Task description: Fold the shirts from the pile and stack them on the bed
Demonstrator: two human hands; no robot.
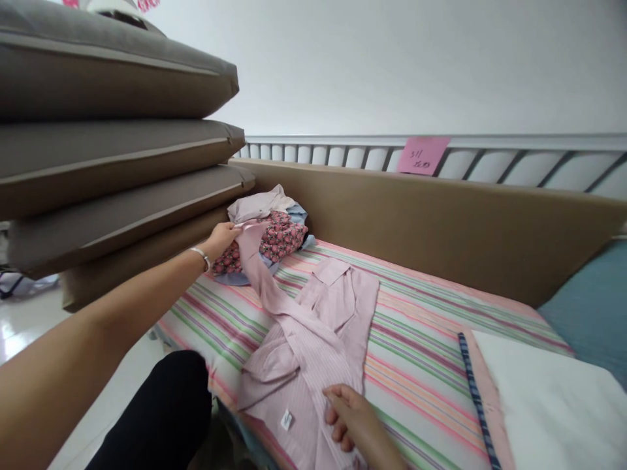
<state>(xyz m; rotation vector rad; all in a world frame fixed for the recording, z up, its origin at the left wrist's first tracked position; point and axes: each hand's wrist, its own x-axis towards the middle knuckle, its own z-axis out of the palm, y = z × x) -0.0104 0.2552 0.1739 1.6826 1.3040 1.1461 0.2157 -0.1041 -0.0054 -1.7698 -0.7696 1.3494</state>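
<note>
Left fingers (228, 232) pinch the pink shirt (363, 297) by one sleeve (264, 281) toward eleven o'clock, right fingers (345, 395) half-curl at five, grip unclear; folding appears partway, clothes heap (287, 236) outstanding.

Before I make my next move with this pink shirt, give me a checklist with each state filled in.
1. Left hand gripping a sleeve: ok.
2. Right hand gripping the shirt: cannot tell; the fingers are curled at its lower part.
3. Shirt smooth and flat: not ok, it is rumpled.
4. Sleeve end off the clothes pile: cannot tell; they overlap in view.
5. Shirt apart from the white cloth: ok.
</note>
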